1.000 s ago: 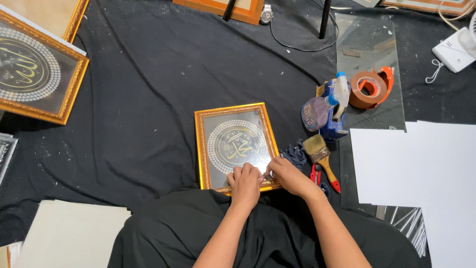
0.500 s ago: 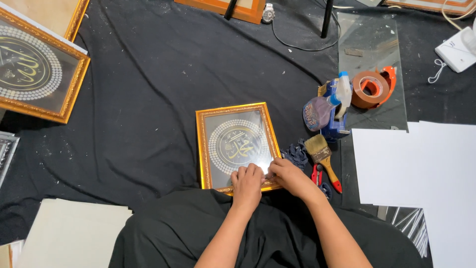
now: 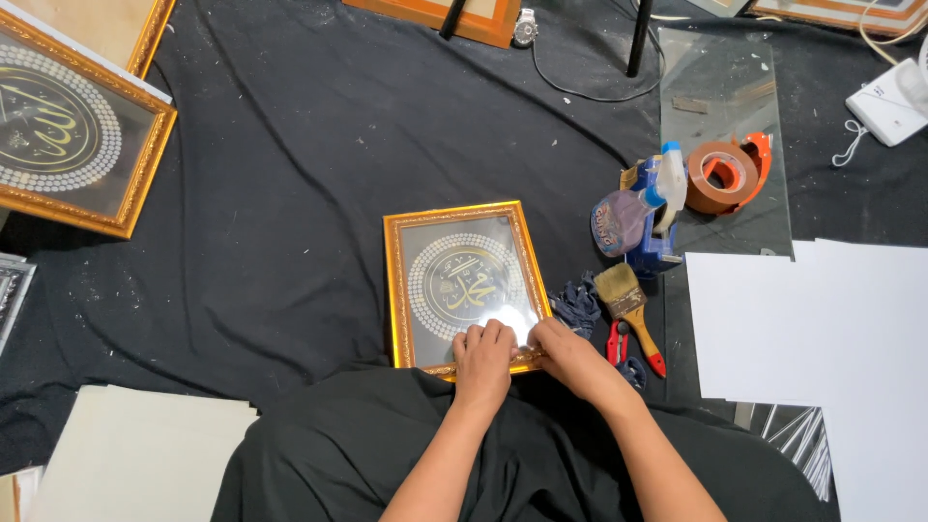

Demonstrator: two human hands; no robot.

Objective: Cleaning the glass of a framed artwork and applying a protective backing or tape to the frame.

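Observation:
A small gold picture frame (image 3: 398,275) with a round calligraphy design under glass lies flat on the black cloth (image 3: 290,174) in front of me. My left hand (image 3: 483,360) rests on its near edge, fingers curled over the glass. Beside it, my right hand (image 3: 572,356) presses on the frame's near right corner. Both hands touch the frame; nothing else is in them.
Right of the frame lie a dark rag (image 3: 577,303), a paintbrush (image 3: 626,300), red-handled pliers (image 3: 619,345), a blue spray bottle (image 3: 646,215) and a tape dispenser (image 3: 725,174) on a glass sheet (image 3: 720,77). White boards (image 3: 822,338) lie at right, a larger gold frame (image 3: 68,135) at far left.
My hands stay on the frame's near edge; the fingers have shifted only slightly. The frame lies where it was.

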